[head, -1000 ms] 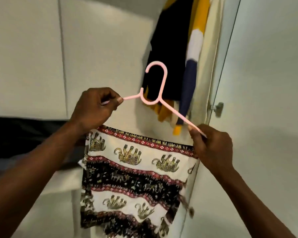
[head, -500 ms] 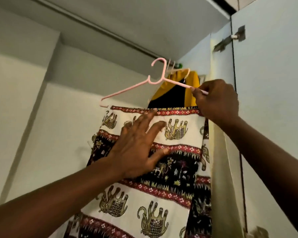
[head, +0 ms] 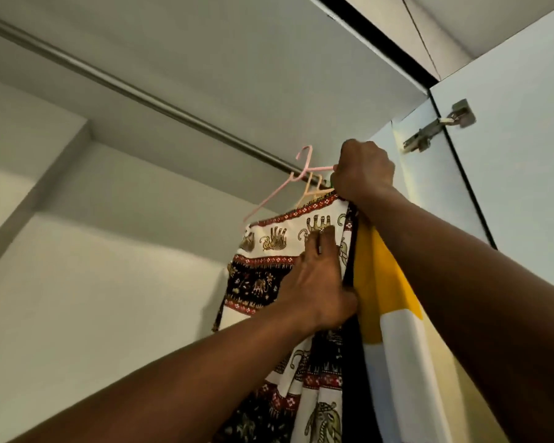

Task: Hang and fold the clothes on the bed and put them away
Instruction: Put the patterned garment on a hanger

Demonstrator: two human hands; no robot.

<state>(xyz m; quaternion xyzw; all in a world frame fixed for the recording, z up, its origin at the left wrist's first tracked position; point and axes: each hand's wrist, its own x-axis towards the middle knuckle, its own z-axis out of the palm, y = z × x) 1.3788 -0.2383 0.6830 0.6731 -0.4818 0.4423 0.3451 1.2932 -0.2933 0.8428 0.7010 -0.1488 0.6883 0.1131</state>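
Note:
An elephant-print garment (head: 269,251) in white, black and red hangs from a pink hanger (head: 271,195). The hanger's hook sits at the metal wardrobe rail (head: 147,99), near the rail's right end. My right hand (head: 363,169) grips the hanger's right arm just below the rail. My left hand (head: 317,282) lies flat with straight fingers against the garment's right side. A yellow, white and dark garment (head: 384,298) hangs directly to the right, touching the printed one.
The wardrobe's white back wall (head: 93,298) and ceiling panel (head: 237,59) surround the rail. The open door (head: 525,155) with a metal hinge (head: 438,126) stands at the right. The rail to the left of the pink hanger carries nothing.
My right hand has lifted the hanger up to the rail at the right end. My left hand stayed flat on the garment and followed it up. The view tilted further upward.

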